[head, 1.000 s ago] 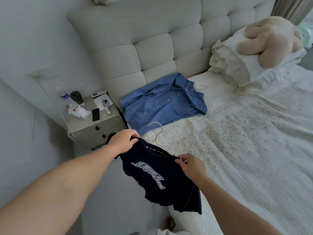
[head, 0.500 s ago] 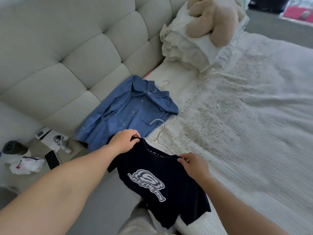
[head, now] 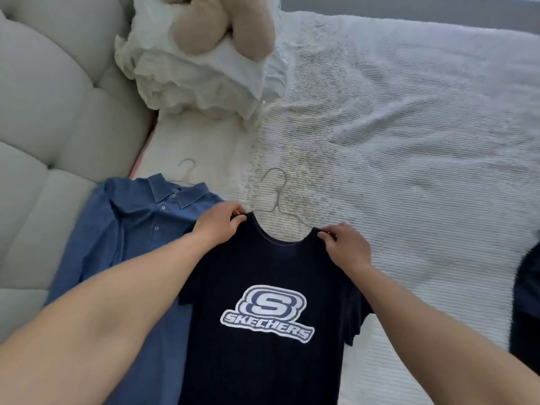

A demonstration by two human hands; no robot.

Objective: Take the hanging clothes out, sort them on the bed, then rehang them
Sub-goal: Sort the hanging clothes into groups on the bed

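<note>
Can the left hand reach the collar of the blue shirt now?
Probably yes: the blue shirt lies uncovered just beside the left hand, but that hand grips the navy T-shirt shoulder and must release first.

**Colours and patterns, bed scene**

Navy T-shirt (head: 263,331), white and grey-blue "SKECHERS" S logo (head: 267,314) on chest. Denim shirt (head: 128,235) mid blue, small pale buttons. Two wire hangers (head: 277,197) silvery grey. Bedspread (head: 409,147) white, fine ribbed texture, yellowish-tan tinge near middle. Pillow (head: 201,80) white, ruffled edge. Plush toy (head: 222,27) beige. Tufted headboard (head: 49,112) pale grey-cream. Dark navy garment (head: 527,302) at right edge.
</note>
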